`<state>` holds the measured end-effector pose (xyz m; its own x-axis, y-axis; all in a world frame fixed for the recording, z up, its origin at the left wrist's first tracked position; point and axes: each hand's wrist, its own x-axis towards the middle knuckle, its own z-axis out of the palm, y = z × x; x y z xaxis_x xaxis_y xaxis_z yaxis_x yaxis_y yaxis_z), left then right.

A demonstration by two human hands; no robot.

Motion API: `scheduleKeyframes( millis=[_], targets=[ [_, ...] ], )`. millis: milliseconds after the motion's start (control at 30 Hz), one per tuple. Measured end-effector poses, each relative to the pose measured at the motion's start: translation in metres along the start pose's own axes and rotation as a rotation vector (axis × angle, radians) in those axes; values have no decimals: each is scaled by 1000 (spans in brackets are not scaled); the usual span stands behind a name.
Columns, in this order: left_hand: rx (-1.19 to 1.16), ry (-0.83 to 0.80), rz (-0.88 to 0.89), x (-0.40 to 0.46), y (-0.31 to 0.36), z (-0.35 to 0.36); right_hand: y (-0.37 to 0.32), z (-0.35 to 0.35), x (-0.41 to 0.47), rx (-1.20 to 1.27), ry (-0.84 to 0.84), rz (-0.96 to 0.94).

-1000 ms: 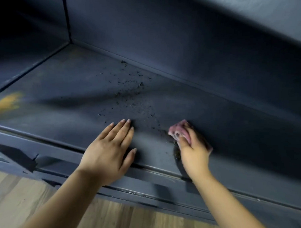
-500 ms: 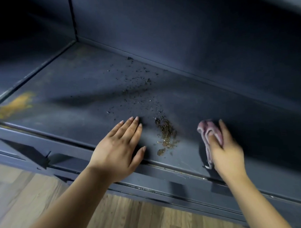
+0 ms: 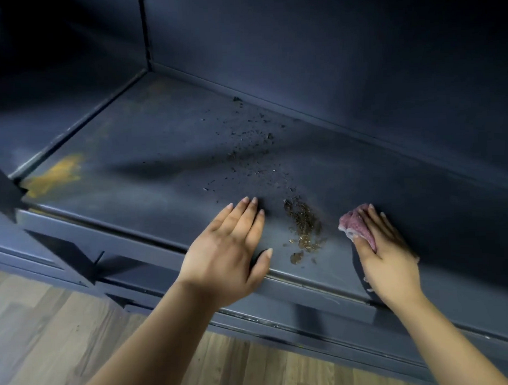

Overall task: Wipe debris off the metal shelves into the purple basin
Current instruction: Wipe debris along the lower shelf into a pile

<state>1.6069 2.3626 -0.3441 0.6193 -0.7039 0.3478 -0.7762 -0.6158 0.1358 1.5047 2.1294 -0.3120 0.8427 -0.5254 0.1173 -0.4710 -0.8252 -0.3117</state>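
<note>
A person's right hand point(image 3: 389, 255) presses a pink cloth point(image 3: 359, 226) flat-fingered on the metal shelf point(image 3: 160, 178); the brown debris pile point(image 3: 304, 228), running front to back, lies just left of it. The left hand point(image 3: 229, 250) rests flat, fingers straight, beyond the pile. Since a half-second ago, little has shifted. No basin shows.

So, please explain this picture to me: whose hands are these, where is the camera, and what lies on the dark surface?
There is no machine here. A person wears a camera on the head, which looks down at their own two hands. The left hand rests flat and holds nothing. The right hand presses a pink cloth on a dark metal shelf. Between the hands lies a small pile of brown crumbs; darker specks are scattered further back. A yellow stain marks the shelf's left end. A wooden floor shows below. No basin is in view.
</note>
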Motion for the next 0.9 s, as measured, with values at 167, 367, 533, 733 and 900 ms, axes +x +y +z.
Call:
scheduleKeyframes(
  millis=[167,367,533,733,900],
  targets=[
    [10,0,57,-6,-2,-8,-33,15,-5,1,102,113],
    [60,5,-85,-32,-85,-36,-159,60,0,33,257,20],
    [55,-77,-147,-35,-119,-34,-262,87,10,93,135,-5],
    [21,-39,-148,-36,-117,-31,-228,63,5,249,80,60],
    [3,-26,-153,-35,-116,-28,-141,40,7,243,286,327]
  ],
)
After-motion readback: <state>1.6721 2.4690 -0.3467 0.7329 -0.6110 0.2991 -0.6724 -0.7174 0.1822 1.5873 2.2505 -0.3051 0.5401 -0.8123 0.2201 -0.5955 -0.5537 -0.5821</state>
